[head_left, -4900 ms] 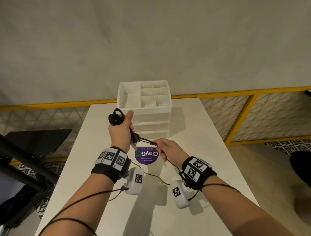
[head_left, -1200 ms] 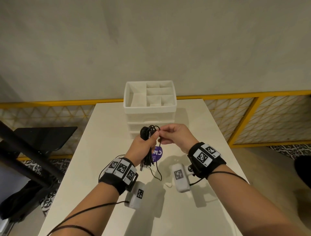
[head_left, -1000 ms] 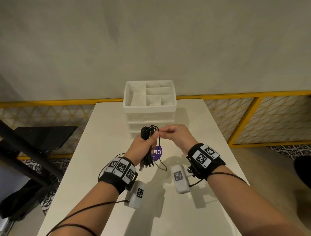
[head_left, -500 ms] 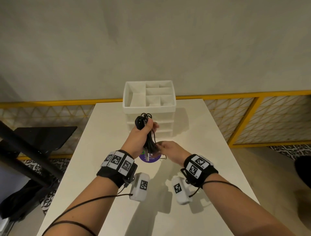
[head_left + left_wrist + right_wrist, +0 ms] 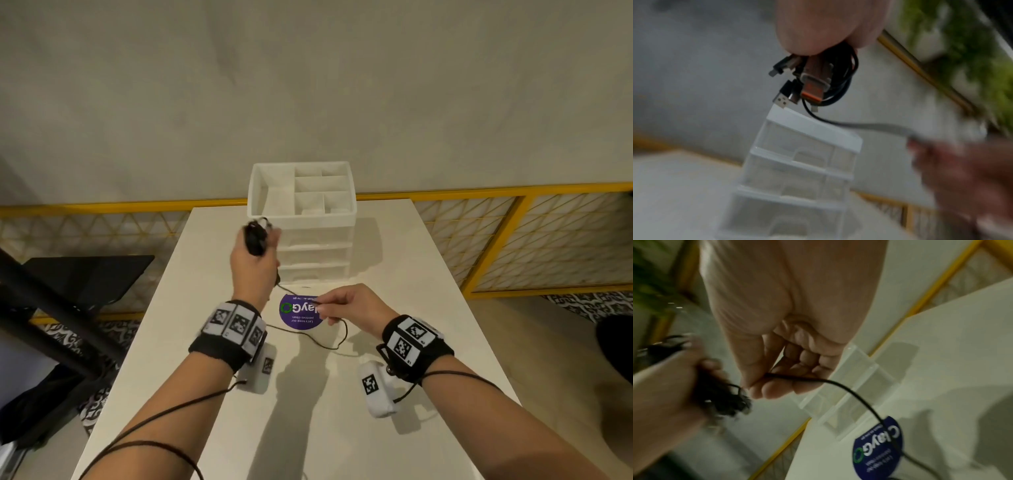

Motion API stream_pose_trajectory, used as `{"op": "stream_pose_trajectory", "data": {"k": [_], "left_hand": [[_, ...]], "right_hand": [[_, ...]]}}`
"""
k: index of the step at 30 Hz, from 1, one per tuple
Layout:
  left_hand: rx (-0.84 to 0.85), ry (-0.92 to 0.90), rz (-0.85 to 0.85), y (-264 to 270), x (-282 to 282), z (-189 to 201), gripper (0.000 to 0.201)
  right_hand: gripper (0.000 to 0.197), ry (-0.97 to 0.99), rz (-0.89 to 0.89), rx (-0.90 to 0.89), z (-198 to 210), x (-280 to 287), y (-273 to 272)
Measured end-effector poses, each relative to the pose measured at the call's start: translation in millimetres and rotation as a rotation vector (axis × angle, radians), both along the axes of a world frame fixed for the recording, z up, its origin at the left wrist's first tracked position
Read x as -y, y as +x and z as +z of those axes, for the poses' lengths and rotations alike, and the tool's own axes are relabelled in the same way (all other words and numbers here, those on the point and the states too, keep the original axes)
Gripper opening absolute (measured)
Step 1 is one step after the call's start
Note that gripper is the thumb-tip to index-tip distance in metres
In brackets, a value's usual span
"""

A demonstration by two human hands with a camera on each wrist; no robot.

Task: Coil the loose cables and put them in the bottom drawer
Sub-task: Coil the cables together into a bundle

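Observation:
My left hand is raised in front of the white drawer unit and grips a bundle of coiled black cables. Several plugs, one with an orange tip, hang below the fist in the left wrist view. A loose black strand runs from the bundle down over the table to my right hand, which pinches it between thumb and fingers above the purple round sticker. The unit's three drawers are closed.
The white table carries the drawer unit at its far end, against a grey wall. A yellow lattice railing runs behind and to the right. A black stand is off the left edge.
My left hand has lifted the bundle up and to the left, towards the drawer unit. My right hand has drawn back along the strand, which now trails in a loop on the table.

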State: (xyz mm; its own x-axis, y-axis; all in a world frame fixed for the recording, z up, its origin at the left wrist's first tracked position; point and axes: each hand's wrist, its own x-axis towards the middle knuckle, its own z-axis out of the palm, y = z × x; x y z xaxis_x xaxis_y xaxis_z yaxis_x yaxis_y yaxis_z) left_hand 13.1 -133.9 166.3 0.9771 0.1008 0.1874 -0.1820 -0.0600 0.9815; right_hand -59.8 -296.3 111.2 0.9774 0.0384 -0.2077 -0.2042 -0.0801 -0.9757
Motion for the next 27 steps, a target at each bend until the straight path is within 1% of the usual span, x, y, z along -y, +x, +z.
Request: {"op": "stream_pose_trajectory", "data": {"k": [2,4,7,10,12,14,17,19,20,22,23,25,27], "left_hand": [[0.068,0.17,-0.15,-6.3,4.0,-15.1,0.015],[0.049,0.227,-0.263,-12.6,7.9,-26.9,0.016],[-0.083,0.181,-0.296,-16.1,9.7,-34.8,0.017],[-0.177,0.152,-0.371,-16.7,9.6,-33.7,0.02],[-0.232,0.14,-0.458,-17.9,10.3,-30.7,0.023],[-0.288,0.127,-0.514,-18.0,10.4,-27.0,0.022],[-0.33,0.094,-0.517,-14.4,9.8,-23.6,0.022],[-0.349,0.036,-0.468,-10.0,7.7,-22.3,0.025],[-0.364,-0.011,-0.434,-6.9,5.5,-22.0,0.026],[-0.391,-0.099,-0.374,-0.9,0.2,-21.4,0.029],[-0.389,-0.114,-0.364,0.7,-1.4,-21.9,0.03],[-0.355,-0.082,-0.383,-1.3,-1.0,-23.8,0.033],[-0.334,-0.042,-0.423,-7.0,2.5,-28.7,0.036]], "right_hand": [[0.023,-0.072,0.035,0.053,11.1,-9.7,3.2],[0.019,-0.132,0.037,0.103,19.1,-17.3,6.8],[0.012,-0.145,-0.008,0.127,24.3,-22.4,8.9],[0.01,-0.142,-0.137,0.139,24.5,-23.3,9.3],[0.018,-0.208,-0.184,0.157,22.9,-23.1,11.5],[0.024,-0.232,-0.157,0.173,24.3,-22.9,12.4],[0.024,-0.135,-0.03,0.157,27.9,-20.4,10.4],[0.025,-0.034,0.021,0.157,30.3,-15.5,7.9],[0.025,-0.003,0.018,0.157,30.3,-11.9,7.2],[0.025,-0.001,-0.033,0.161,29.8,-5.2,6.8],[0.024,-0.009,-0.065,0.163,29.9,-3.4,7.2],[0.021,0.001,-0.128,0.173,30.5,-3.1,10.0],[0.017,0.054,-0.204,0.188,32.3,-5.6,13.1]]}}
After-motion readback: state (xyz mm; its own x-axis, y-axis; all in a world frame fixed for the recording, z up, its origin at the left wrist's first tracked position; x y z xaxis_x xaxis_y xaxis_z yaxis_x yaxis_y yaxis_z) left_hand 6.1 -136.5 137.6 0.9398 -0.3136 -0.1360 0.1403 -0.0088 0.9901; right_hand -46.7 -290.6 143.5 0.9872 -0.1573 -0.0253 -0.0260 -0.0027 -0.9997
